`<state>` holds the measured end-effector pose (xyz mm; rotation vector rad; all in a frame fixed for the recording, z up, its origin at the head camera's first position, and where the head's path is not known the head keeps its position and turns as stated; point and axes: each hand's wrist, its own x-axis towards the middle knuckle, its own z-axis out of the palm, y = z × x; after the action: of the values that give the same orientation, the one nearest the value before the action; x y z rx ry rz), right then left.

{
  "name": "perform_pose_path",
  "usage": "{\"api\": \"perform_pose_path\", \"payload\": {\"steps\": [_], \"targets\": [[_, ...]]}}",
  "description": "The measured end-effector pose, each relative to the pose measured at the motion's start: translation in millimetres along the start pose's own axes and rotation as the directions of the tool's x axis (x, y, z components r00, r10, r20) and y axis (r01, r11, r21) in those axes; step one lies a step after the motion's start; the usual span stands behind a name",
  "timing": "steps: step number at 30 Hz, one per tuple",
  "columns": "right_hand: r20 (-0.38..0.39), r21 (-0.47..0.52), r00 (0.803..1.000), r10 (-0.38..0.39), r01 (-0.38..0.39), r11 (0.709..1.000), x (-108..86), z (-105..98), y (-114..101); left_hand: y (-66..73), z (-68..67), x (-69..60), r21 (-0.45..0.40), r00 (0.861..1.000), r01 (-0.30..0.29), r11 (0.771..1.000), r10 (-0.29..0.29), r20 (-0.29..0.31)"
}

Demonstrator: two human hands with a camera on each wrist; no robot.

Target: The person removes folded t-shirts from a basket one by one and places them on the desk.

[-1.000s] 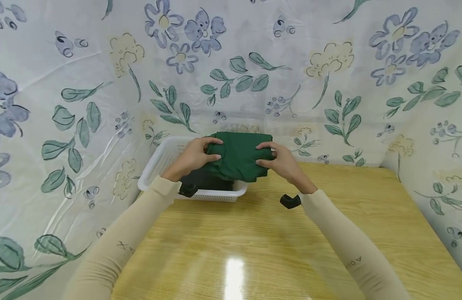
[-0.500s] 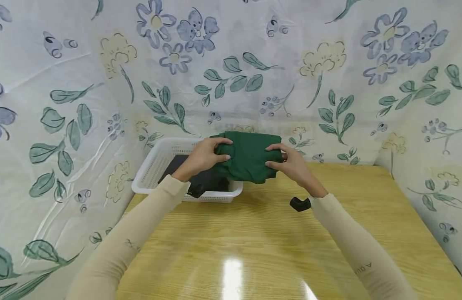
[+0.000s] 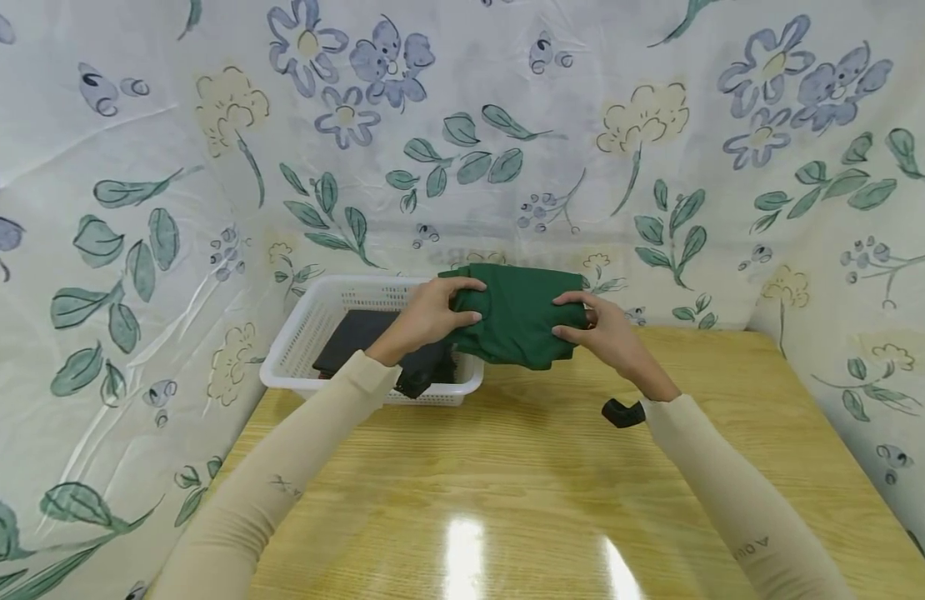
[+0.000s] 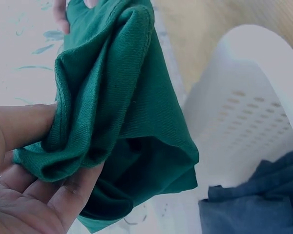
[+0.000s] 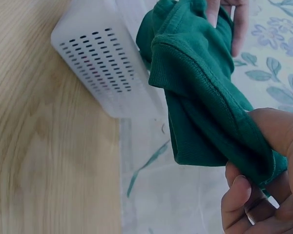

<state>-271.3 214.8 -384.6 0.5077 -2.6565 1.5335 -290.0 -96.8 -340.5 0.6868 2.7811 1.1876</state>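
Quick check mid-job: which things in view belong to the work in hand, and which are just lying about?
Part of the work:
- green cloth, held by the left hand and right hand
- probably the white basket
- probably the dark folded cloth inside it

Just surroundings:
- wooden table
- floral sheet behind
- black wrist pieces, worn

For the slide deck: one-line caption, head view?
Left hand and right hand hold up a green cloth near a white basket with dark cloth inside.
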Motion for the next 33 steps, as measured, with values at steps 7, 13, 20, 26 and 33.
{"api": "perform_pose_path", "payload": {"steps": [7, 13, 20, 26, 33], "targets": [[-0.018, -0.037, 1.0, 0.003, -0.004, 0.999, -8.8, -12, 9, 6.7, 13.5, 7.4, -0.006, 1.0, -0.032, 0.999, 0.032, 0.0], [-0.018, -0.033, 1.0, 0.024, -0.025, 0.999, -15.5, -21, 16, 12.6, 24.8, 13.4, -0.008, 0.999, -0.051, 0.999, 0.052, 0.009], [-0.039, -0.019, 0.999, 0.003, -0.004, 1.0, -24.3, -34, 27, 22.6, 39.1, 20.7, 0.013, 0.996, -0.091, 0.996, 0.091, 0.009], [-0.038, -0.013, 0.998, 0.04, -0.041, 0.999, -31.4, -41, 39, 25.6, 55.6, 29.0, 0.064, 0.995, -0.093, 0.994, 0.092, 0.026], [-0.044, -0.064, 0.998, 0.043, -0.046, 0.997, -34.9, -42, 63, 22.4, 75.9, 36.7, 0.084, 0.995, -0.078, 0.993, 0.073, 0.062]]}}
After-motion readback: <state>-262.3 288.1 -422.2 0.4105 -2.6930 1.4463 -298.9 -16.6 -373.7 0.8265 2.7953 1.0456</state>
